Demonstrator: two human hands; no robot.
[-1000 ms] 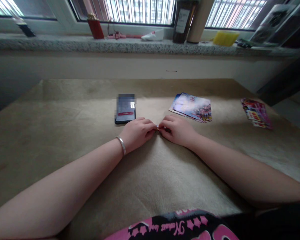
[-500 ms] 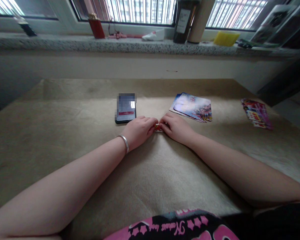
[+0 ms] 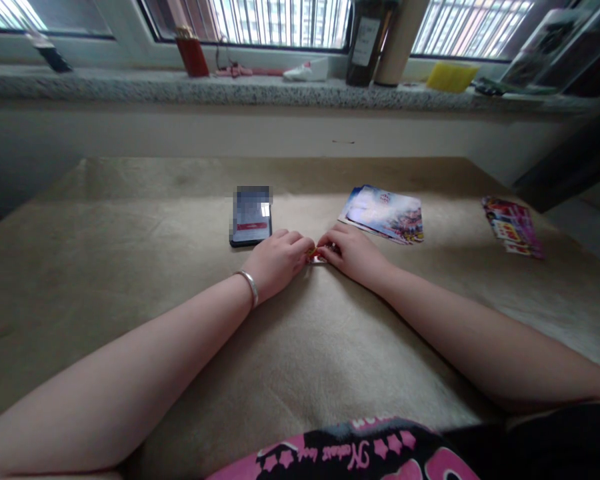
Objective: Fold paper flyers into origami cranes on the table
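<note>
At the middle of the table, a small red, yellow and white piece, perhaps folded paper [image 3: 319, 259], lies between my hands, partly hidden by the fingers. My left hand [image 3: 277, 261] pinches its left end, with a silver bangle on the wrist. From the other side, the thumb and fingertips of my right hand [image 3: 354, 253] close on the right end. Just beyond my left hand lies a phone [image 3: 253, 217] with its screen lit. A few overlapping printed picture sheets [image 3: 387, 210] rest beyond my right hand.
Colourful red and purple packets [image 3: 514, 228] lie at the table's right side. Behind the table [image 3: 130, 267] runs a stone sill [image 3: 155, 88] holding a red box [image 3: 193, 55], a dark bottle [image 3: 367, 47] and a yellow block [image 3: 451, 77].
The fingers have shifted very slightly on the small piece, and its visible part looks a little different between them. Everything else lies as before.
</note>
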